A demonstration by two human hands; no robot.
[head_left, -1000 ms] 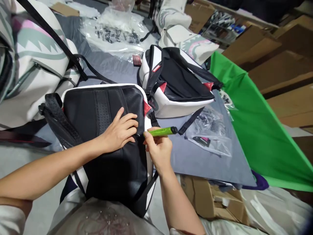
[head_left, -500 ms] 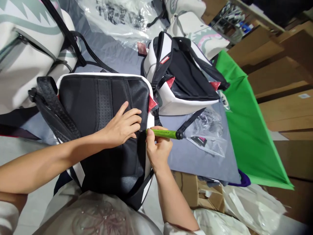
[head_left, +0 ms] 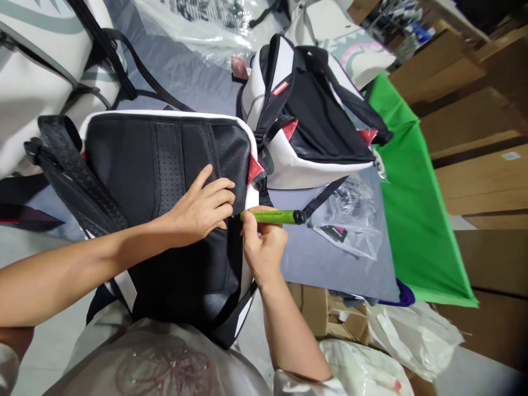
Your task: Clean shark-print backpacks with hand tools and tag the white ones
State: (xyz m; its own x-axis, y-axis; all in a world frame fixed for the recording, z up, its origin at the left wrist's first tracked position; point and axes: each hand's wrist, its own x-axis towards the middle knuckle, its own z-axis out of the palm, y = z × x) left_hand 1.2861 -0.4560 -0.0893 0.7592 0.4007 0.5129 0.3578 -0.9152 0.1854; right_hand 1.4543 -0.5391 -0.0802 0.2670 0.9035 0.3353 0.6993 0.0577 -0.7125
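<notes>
A black backpack with white edging (head_left: 124,159) lies back panel up in front of me. My left hand (head_left: 202,206) rests on that panel, thumb apart and fingers slightly bent, pressing near its right edge. In my right hand (head_left: 266,242) is a green pen-like tool (head_left: 274,216) with a black end, gripped between thumb and fingers. Its narrow tip points left at the bag's right edge, close to my left fingertips. Whether the tip touches the fabric I cannot tell. A red corner tab (head_left: 254,168) shows just above my right hand.
Another black and white backpack (head_left: 322,121) stands beyond on the grey-covered table (head_left: 350,275). A pale patterned bag (head_left: 37,82) is at upper left. Clear plastic bags (head_left: 355,220) lie on the right, near a green fabric box (head_left: 424,209). Cardboard boxes (head_left: 490,181) are stacked far right.
The view has shifted slightly, so the backpack appears a little farther left and up. Both hands and the green tool keep nearly the same places on the bag.
</notes>
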